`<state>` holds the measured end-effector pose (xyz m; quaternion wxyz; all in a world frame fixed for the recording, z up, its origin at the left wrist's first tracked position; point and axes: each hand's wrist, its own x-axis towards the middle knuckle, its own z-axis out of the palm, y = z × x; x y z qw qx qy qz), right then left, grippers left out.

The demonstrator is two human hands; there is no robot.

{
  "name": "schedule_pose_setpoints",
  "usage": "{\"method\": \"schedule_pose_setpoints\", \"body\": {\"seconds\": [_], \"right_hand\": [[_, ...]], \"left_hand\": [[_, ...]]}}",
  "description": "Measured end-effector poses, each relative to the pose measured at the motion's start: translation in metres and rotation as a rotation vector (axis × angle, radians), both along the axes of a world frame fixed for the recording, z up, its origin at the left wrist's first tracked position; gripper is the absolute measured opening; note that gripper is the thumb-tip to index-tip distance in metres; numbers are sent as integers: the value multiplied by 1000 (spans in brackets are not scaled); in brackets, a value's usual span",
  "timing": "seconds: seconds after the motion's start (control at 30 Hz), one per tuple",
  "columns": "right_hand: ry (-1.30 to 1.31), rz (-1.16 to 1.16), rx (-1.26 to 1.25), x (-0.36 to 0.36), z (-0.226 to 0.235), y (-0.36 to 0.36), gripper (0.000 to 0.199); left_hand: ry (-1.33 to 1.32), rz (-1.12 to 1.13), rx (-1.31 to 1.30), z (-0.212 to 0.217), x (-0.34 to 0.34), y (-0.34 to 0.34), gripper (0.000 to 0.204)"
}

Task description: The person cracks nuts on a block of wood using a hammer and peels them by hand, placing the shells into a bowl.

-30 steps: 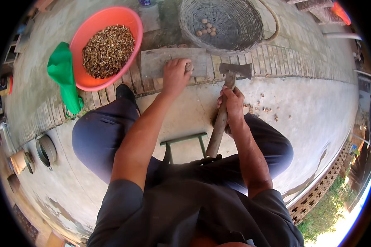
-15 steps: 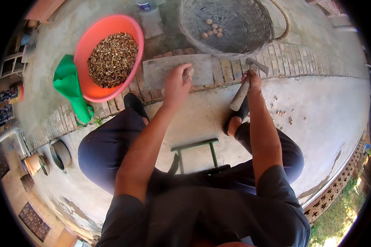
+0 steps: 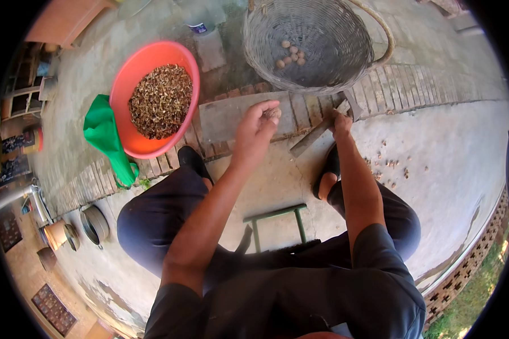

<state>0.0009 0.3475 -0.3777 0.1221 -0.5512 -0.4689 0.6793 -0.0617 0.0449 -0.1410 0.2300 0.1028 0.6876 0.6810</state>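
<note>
My left hand (image 3: 254, 133) is closed around a walnut (image 3: 274, 113), held between thumb and fingers above a flat grey stone slab (image 3: 226, 120). In my right hand (image 3: 342, 123) is a hammer (image 3: 311, 139), gripped close to its metal head, its pale wooden handle slanting down to the left. Beyond my hands stands a large wicker basket (image 3: 339, 62) with several walnuts (image 3: 293, 51) at its bottom. On the left, an orange-red plastic basin (image 3: 136, 145) holds a heap of cracked walnut pieces (image 3: 161, 101).
A green cloth bag (image 3: 104, 133) lies against the basin's left side. Small shell bits (image 3: 391, 164) are scattered on the concrete right of my foot. A green-framed stool (image 3: 274, 213) shows between my legs. A dark pot (image 3: 94, 223) stands at the far left.
The hammer has swung so its handle now points further left, and its head sits lower beside the basket. My left hand with the walnut has shifted slightly right. The whole view has tilted a little.
</note>
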Motion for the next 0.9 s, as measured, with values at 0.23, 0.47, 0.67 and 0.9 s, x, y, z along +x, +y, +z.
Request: {"method": "schedule_pose_setpoints", "body": {"seconds": [0.23, 0.47, 0.67, 0.9], "right_hand": [[-90, 510, 160, 16, 39, 14, 20], [265, 850, -75, -28, 241, -86, 22], [516, 885, -37, -5, 373, -130, 20], [633, 897, 329, 37, 412, -173, 20]], "left_hand": [[251, -22, 34, 47, 11, 8, 37], [561, -39, -132, 109, 16, -16, 41], [763, -111, -144, 145, 18, -34, 39], [930, -171, -214, 170, 27, -49, 42]]}}
